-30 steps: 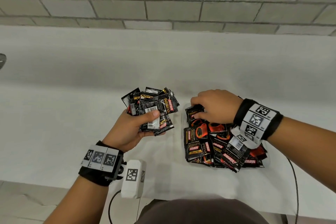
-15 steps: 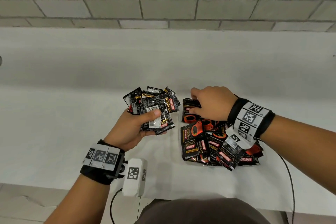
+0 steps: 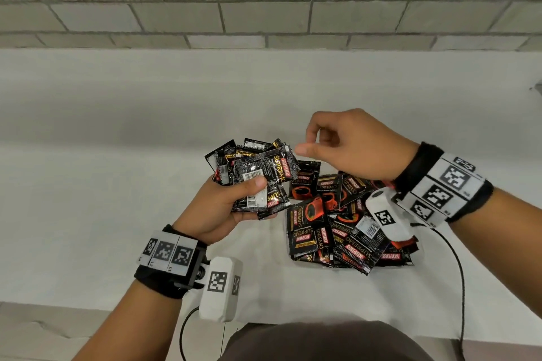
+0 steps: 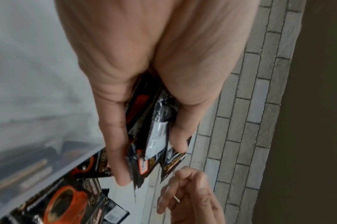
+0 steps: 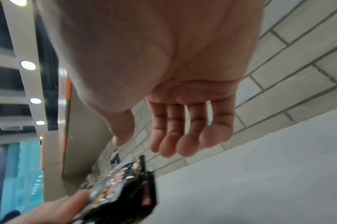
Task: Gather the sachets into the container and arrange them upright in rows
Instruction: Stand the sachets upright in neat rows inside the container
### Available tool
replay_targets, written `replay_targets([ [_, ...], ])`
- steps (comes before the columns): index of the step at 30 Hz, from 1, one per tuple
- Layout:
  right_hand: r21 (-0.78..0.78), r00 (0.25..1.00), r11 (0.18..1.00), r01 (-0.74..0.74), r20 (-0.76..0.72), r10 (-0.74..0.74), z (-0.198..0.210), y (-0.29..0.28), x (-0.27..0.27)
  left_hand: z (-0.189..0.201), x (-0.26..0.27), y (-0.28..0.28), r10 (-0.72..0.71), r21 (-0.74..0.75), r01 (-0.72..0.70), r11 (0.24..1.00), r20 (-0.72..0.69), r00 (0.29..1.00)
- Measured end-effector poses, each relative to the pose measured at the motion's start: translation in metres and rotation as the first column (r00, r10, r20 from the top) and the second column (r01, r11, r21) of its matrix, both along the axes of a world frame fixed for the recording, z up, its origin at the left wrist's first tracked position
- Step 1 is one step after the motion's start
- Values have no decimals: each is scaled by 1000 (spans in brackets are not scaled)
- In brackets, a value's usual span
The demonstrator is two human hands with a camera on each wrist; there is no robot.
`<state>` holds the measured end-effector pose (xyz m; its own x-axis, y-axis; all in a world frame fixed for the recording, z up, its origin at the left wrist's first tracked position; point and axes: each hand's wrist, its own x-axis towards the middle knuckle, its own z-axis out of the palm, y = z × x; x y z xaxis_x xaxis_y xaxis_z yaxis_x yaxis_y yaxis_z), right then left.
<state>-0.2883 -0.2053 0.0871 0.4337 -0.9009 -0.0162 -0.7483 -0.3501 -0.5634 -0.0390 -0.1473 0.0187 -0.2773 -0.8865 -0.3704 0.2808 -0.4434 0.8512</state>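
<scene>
The right hand (image 5: pixel 173 94) hangs empty, fingers loosely bent, above the left hand's (image 5: pixel 54 210) sachet bundle (image 5: pixel 125 181).

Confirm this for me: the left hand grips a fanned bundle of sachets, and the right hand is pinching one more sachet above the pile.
One thing is off. The left hand does grip the fanned bundle of sachets, but the right hand holds nothing: the right wrist view shows its fingers loosely curled and bare, above the pile.
</scene>
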Motion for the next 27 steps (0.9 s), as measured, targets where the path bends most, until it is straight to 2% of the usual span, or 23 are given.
replay_targets([
  [2, 57, 992, 998, -16, 123, 9, 4, 10, 8, 3, -6, -1, -38, -10, 38, 999, -25, 999],
  [7, 62, 980, 998, 20, 196, -32, -9, 14, 12, 5, -18, -1, -68, -20, 66, 998, -67, 995],
  [11, 136, 937, 990, 50, 336, -93, -14, 17, 7, 4, -21, 0, -91, -17, 90, 996, -96, 991],
  [15, 241, 932, 970, -11, 353, -77, -16, 18, 0, 0, -24, 0, -74, -8, 73, 997, -113, 991],
  [22, 227, 920, 973, 34, 372, -119, -18, 15, -5, -4, -28, 0, -76, 10, 78, 997, -163, 984],
  [27, 327, 798, 941, 83, 544, -259, -12, 13, -9, -1, -25, -1, -31, 16, 33, 999, -112, 993],
])
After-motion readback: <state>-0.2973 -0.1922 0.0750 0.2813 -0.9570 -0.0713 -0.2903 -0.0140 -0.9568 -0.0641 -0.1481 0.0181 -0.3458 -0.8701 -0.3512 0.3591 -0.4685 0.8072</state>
